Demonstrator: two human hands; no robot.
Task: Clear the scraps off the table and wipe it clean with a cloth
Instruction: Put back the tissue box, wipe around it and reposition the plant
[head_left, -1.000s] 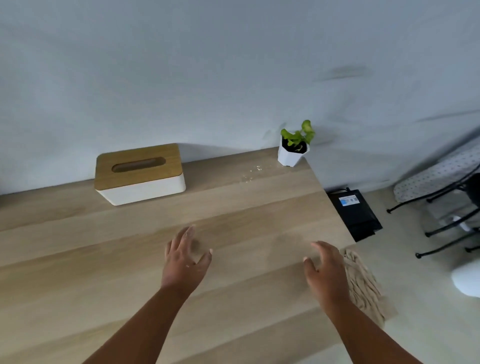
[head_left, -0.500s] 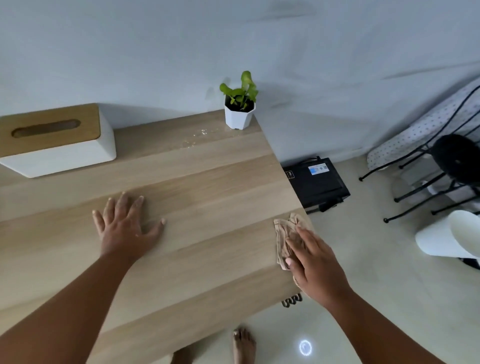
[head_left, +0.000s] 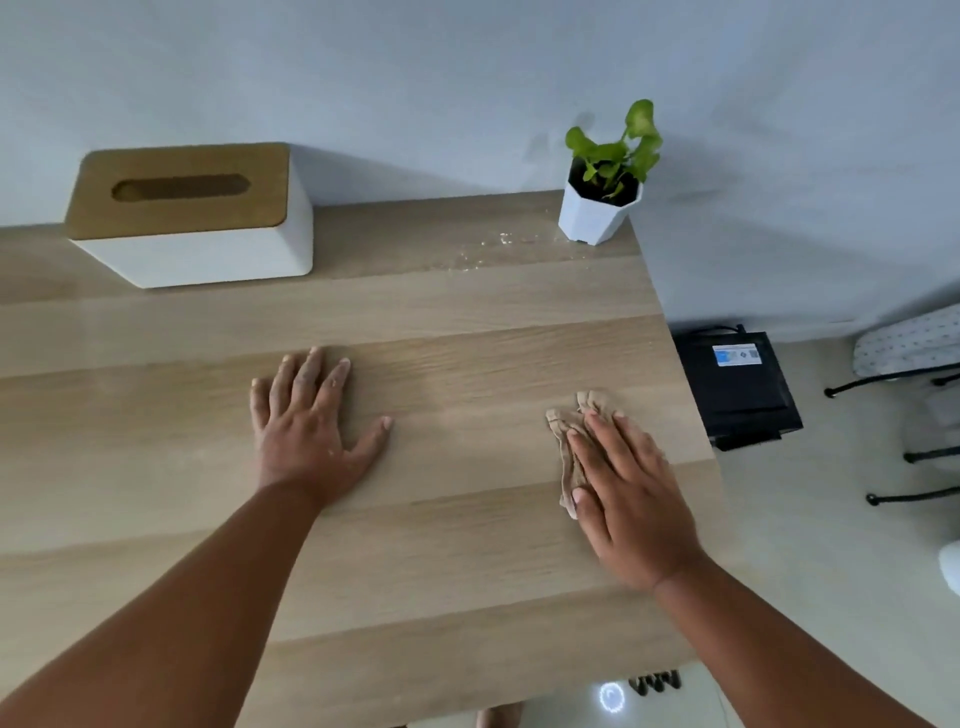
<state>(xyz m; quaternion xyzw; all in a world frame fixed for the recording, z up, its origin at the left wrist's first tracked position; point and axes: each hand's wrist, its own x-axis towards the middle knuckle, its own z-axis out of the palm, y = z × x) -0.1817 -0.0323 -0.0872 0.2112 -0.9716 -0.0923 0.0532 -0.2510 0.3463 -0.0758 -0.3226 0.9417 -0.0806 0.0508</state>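
Note:
My right hand (head_left: 626, 488) lies flat with straight fingers on a crumpled beige cloth (head_left: 571, 434), pressing it onto the wooden table (head_left: 457, 551) near the right edge. Most of the cloth is hidden under the palm. My left hand (head_left: 306, 426) rests flat on the table's middle, fingers spread, holding nothing. A patch of small pale scraps or droplets (head_left: 485, 252) lies on the far part of the table, just left of the plant pot.
A white tissue box with a wooden lid (head_left: 192, 218) stands at the back left against the wall. A small green plant in a white pot (head_left: 600, 208) occupies the back right corner. A black box (head_left: 735, 387) sits on the floor right of the table.
My right hand took the cloth from the table's right edge and slid it further onto the table. My left hand came down flat on the wood and stayed there.

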